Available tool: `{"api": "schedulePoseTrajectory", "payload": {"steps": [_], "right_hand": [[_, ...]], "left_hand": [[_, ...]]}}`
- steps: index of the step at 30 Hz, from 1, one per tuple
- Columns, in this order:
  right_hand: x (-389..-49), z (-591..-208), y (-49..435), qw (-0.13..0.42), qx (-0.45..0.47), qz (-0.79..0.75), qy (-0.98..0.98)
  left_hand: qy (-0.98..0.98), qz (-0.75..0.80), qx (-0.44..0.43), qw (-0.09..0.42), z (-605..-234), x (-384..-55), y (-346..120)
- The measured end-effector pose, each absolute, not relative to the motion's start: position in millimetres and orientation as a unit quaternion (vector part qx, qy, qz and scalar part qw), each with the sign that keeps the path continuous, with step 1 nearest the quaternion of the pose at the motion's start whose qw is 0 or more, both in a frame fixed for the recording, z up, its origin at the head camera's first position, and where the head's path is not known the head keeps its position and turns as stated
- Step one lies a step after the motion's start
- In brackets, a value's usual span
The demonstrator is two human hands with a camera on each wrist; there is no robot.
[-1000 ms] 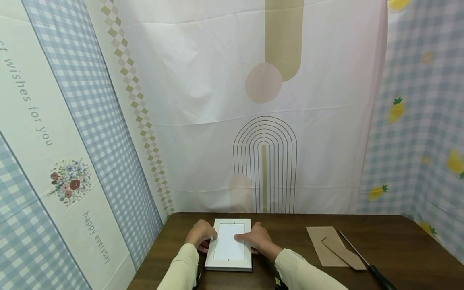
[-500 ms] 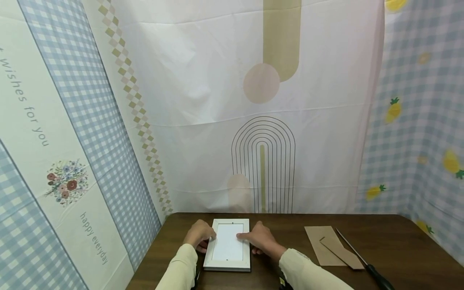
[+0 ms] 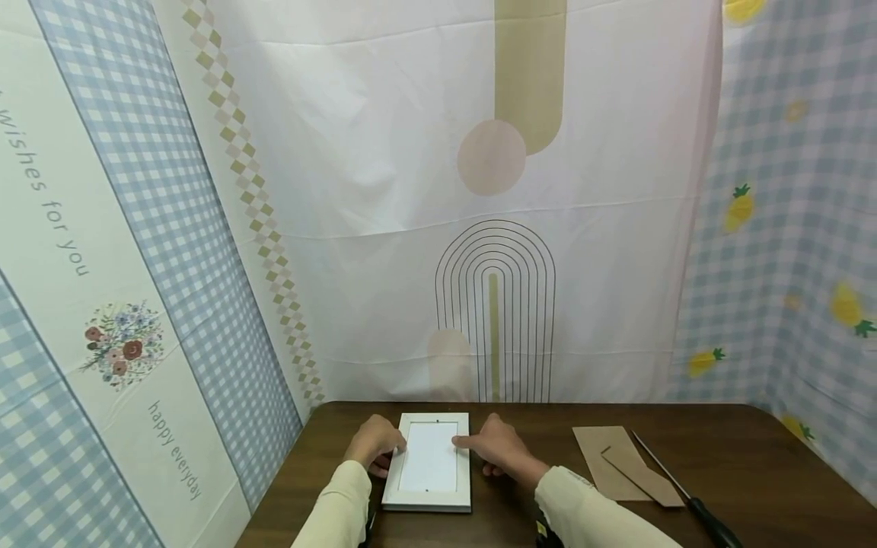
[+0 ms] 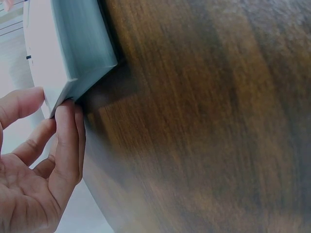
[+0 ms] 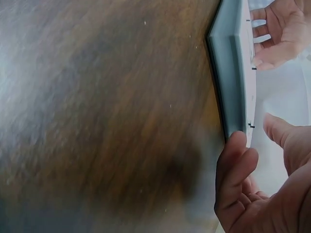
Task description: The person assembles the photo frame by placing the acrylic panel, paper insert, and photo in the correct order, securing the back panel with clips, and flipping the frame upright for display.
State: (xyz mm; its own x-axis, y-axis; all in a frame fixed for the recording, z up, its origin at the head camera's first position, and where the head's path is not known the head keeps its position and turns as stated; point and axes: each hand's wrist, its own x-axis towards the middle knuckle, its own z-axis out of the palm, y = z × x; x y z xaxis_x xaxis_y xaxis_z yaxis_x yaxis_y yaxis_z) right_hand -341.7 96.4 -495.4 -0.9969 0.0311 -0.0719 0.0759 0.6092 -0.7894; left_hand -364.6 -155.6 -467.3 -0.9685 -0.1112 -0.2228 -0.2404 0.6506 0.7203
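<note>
A white picture frame (image 3: 426, 500) lies on the brown table in the head view, a white panel (image 3: 428, 460) showing inside its border. Small dark marks sit at the panel's top and bottom. My left hand (image 3: 373, 445) pinches the frame's left edge, thumb on top and fingers against the side, as the left wrist view shows too. On the opposite side, my right hand (image 3: 500, 445) has its fingertips at the frame's side in the right wrist view. Its thumb (image 5: 278, 129) stands clear of the frame there, spread away from the curled fingers.
To the right on the wooden table (image 3: 534, 525) lies a brown board (image 3: 610, 457) with a thin bent rod, like a hex key (image 3: 637, 473), across it. A screwdriver (image 3: 706, 517) with a black handle lies beside them. Patterned cloth (image 3: 384, 190) hangs behind.
My right hand has drawn outward to the right, its thumb sliding from over the panel towards the frame's border. My left hand keeps its pinch. The view has shifted slightly.
</note>
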Motion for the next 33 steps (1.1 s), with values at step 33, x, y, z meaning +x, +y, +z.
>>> {"api": "schedulePoseTrajectory", "payload": {"steps": [33], "right_hand": [[-345,-494,149,-0.033,0.052,-0.381,0.923]], "left_hand": [[0.909,0.396,-0.093,0.085,-467,-364,-154]]}}
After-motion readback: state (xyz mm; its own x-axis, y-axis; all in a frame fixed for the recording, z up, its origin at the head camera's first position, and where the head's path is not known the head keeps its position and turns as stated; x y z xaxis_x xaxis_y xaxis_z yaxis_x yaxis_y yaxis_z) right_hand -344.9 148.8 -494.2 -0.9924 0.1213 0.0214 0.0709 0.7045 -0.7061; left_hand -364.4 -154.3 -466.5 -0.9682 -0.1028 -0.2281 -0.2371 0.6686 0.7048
